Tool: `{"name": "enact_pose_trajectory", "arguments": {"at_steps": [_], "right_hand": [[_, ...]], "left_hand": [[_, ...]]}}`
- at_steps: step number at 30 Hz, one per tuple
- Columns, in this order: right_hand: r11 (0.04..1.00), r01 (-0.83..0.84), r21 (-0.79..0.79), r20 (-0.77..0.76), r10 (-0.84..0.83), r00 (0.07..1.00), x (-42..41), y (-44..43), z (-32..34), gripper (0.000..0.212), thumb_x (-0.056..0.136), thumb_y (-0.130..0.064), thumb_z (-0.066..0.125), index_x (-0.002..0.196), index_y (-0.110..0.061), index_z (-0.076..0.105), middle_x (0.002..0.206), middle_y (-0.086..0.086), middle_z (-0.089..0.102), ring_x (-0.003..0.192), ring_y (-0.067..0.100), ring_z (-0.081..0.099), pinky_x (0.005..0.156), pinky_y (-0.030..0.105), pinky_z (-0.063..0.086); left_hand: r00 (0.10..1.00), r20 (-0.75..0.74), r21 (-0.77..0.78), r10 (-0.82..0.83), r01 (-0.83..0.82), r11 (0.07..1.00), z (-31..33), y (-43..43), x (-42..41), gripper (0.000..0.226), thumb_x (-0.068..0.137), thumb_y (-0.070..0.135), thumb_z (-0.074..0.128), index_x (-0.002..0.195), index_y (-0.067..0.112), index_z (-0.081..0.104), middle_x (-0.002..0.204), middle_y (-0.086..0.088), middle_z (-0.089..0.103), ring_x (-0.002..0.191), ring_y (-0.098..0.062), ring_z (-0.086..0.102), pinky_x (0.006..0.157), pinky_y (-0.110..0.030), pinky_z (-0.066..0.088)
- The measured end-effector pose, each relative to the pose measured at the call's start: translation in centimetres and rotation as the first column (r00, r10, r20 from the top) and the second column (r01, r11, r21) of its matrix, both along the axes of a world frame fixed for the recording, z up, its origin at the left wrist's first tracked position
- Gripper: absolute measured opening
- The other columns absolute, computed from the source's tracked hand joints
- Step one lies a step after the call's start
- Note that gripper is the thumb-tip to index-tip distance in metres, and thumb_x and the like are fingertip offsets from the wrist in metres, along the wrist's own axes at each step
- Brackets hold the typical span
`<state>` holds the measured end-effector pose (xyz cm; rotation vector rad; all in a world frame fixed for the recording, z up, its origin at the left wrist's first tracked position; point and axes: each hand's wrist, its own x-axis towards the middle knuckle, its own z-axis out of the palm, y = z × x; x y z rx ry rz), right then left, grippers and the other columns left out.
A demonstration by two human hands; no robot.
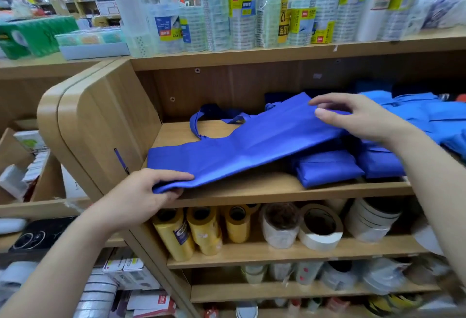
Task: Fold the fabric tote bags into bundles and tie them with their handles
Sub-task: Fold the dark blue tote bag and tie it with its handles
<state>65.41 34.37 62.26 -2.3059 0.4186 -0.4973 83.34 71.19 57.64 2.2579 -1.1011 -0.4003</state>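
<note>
Left fingers [174,175] pinch the near-left corner of the bag [252,146], thumb on top, the rest curled under. Left hand [141,194] sits at the front edge of the shelf [277,192]. Right fingers [327,102] are loose and spread on the bag's far end, which looks like a flat rest, not a pinch. Right hand [363,120] comes in from the right. The bag is a long narrow strip lying diagonally across the shelf, its right end riding on two finished bundles [325,170]. Handles [199,123] loop out of its back edge toward the left. A lighter blue pile [416,113] lies further right, probably unfolded stock. My read of the step: shorten the strip into a bundle, then tie. To do it well, square the long edges first, since there are creases mid-strip. Lay the right palm flat as the fold line and bring the left corner over with edges matched. Keep the handles outside every fold so they can wrap and knot. Risks: the fabric may spring open if pressure drops, and the bundles make an uneven base, so better to slide onto bare shelf.
</note>
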Motion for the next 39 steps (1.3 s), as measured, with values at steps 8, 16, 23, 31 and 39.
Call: {"name": "enact_pose_trajectory", "arguments": {"at_steps": [8,16,23,31,39], "right_hand": [[0.998,-0.041,0.044,0.006,0.04,0.999,-1.2,-0.6,0.5,0.017,0.08,-0.007,0.077,0.086,-0.023,0.074,0.08,-0.01,0.073,0.077,0.01,0.065,0.074,0.017,0.049],[0.98,0.198,-0.026,-0.013,-0.198,0.98,2.3,-0.6,0.2,0.013,0.09,-0.032,0.069,0.096,-0.021,0.067,0.093,-0.002,0.071,0.084,0.013,0.064,0.076,0.036,0.052],[0.895,0.359,-0.265,-0.02,-0.378,0.926,5.6,-0.8,-0.7,0.037,0.084,-0.036,0.074,0.096,-0.01,0.052,0.087,0.005,0.056,0.09,0.031,0.054,0.078,0.041,0.044],[0.982,0.038,-0.184,0.427,0.045,0.903,6.0,2.6,3.1,0.046,0.071,-0.002,0.084,0.1,-0.019,0.053,0.089,-0.011,0.055,0.086,0.011,0.056,0.08,0.021,0.046],[0.907,-0.366,-0.21,0.36,0.42,0.833,2.5,7.4,11.5,0.041,0.065,0.005,0.083,0.08,-0.025,0.06,0.072,-0.017,0.063,0.069,0.004,0.061,0.061,0.015,0.046]], "left_hand": [[0.993,-0.086,-0.051,0.079,-0.084,0.995,2.8,-0.4,1.0,0.032,0.087,0.057,0.06,0.098,0.031,0.074,0.09,0.0,0.073,0.088,-0.024,0.065,0.087,-0.046,0.049],[0.627,0.769,0.228,0.122,-0.448,0.864,3.5,-4.7,1.2,0.039,0.095,0.047,0.05,0.129,0.033,0.037,0.1,0.003,0.063,0.085,-0.023,0.061,0.059,-0.031,0.046],[0.789,0.613,0.461,-0.044,-0.312,0.831,-0.2,-6.9,3.4,0.054,0.099,0.025,0.038,0.148,0.041,0.022,0.147,0.003,0.041,0.131,-0.025,0.039,0.095,-0.044,0.048],[0.801,0.59,0.146,0.102,-0.23,0.962,0.4,-6.9,2.1,0.079,0.09,0.011,0.053,0.154,0.027,0.009,0.162,-0.003,0.011,0.146,-0.025,0.014,0.116,-0.044,0.029],[0.831,0.544,-0.05,-0.117,0.171,0.984,8.7,-9.1,-0.8,0.07,0.081,0.056,0.061,0.141,0.028,0.04,0.143,0.015,0.043,0.146,-0.008,0.021,0.122,-0.046,0.006]]}}
